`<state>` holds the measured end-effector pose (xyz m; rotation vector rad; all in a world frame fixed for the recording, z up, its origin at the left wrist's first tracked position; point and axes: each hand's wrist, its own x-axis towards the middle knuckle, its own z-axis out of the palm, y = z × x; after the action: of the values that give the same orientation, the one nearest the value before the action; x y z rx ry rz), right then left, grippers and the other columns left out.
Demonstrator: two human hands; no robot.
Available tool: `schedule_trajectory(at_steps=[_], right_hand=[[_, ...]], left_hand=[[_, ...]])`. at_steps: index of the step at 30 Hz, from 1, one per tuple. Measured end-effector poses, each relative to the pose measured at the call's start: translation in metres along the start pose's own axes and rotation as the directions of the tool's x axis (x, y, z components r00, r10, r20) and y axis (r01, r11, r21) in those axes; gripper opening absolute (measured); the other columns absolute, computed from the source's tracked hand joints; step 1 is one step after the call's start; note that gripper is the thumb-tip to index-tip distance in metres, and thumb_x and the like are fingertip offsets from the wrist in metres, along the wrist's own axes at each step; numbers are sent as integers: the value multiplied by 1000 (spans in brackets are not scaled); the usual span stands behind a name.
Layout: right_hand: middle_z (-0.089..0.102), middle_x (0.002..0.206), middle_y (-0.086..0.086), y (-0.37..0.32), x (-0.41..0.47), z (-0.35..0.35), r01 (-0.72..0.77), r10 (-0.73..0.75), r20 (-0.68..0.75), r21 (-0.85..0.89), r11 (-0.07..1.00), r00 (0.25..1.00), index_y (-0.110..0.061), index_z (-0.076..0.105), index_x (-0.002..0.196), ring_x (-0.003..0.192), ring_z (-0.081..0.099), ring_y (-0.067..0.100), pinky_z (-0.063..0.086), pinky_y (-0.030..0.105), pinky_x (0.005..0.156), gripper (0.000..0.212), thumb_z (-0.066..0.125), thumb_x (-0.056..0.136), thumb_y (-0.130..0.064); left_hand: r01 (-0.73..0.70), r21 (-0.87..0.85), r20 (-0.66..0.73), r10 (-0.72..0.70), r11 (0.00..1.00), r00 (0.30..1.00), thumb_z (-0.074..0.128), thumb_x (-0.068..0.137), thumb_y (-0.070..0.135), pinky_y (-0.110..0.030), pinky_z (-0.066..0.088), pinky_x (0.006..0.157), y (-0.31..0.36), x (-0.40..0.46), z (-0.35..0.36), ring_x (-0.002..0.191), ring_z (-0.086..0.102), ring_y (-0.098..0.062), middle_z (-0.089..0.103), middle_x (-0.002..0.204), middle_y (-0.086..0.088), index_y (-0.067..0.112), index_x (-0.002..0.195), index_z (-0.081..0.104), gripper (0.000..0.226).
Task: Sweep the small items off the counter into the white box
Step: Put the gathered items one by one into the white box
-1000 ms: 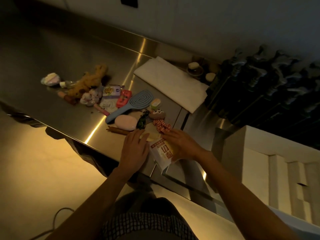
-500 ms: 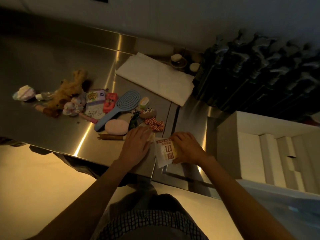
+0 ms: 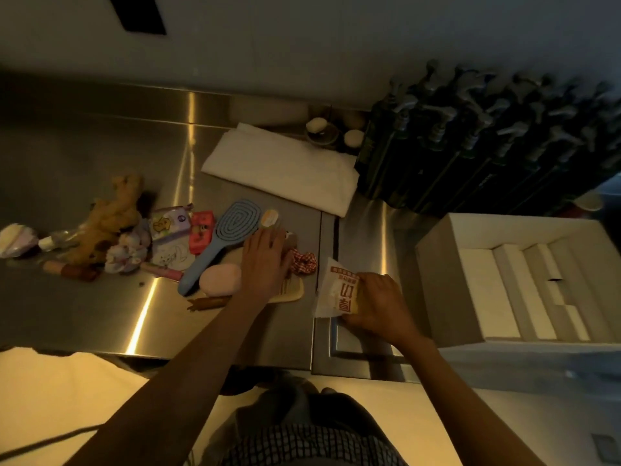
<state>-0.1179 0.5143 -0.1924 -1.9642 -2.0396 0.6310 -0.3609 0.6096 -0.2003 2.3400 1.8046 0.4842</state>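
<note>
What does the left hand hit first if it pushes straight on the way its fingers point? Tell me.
Probably the small round yellow-topped pot just beyond the left hand fingertips, beside the blue hairbrush head. Depth is unclear; the fingers may already touch it.

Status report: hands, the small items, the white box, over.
Left hand flat on pile. Right hand grips snack packet. White box rightward, none inside yet.

The picture is dark, with a warm yellow tint. Thin bright streaks of glare shine on the metal counter (image 3: 100, 156). The floor at the lower left glows yellow. The upper right is almost black. Edges bend and look soft and blurry.
</note>
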Motion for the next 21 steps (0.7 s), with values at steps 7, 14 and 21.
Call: schedule_trajectory(at_steps=[7, 14, 21], right_hand=[[52, 123, -4, -15, -3, -6, -142, 150, -78, 106, 984, 986, -26, 44, 126, 114, 46, 13, 41, 39, 101, 78, 78, 62, -56], [51, 124, -4, -38, 0, -12, -147, 186, -210, 189, 971, 960, -24, 45, 128, 111, 41, 6, 41, 43, 100, 75, 79, 66, -48], [51, 123, -6, -52, 3, -25, -70, 143, -377, 202, 977, 915, -28, 43, 129, 113, 46, 10, 46, 45, 93, 74, 66, 66, -58]], left_hand=[[20, -32, 71, -18, 999, 997, 72, 80, 30, -47, 39, 95, -1, 20, 7, 110, 53, -38, 64, 115, -19, 7, 125, 57, 53], [-30, -133, 20, 33, 991, 999, 76, 74, 19, -41, 43, 79, -7, 22, 14, 92, 59, -36, 68, 99, -13, 13, 105, 67, 33], [-33, -304, -65, 14, 952, 998, 78, 75, 15, -38, 48, 76, -7, 19, 10, 90, 62, -34, 69, 99, -12, 9, 104, 69, 31]])
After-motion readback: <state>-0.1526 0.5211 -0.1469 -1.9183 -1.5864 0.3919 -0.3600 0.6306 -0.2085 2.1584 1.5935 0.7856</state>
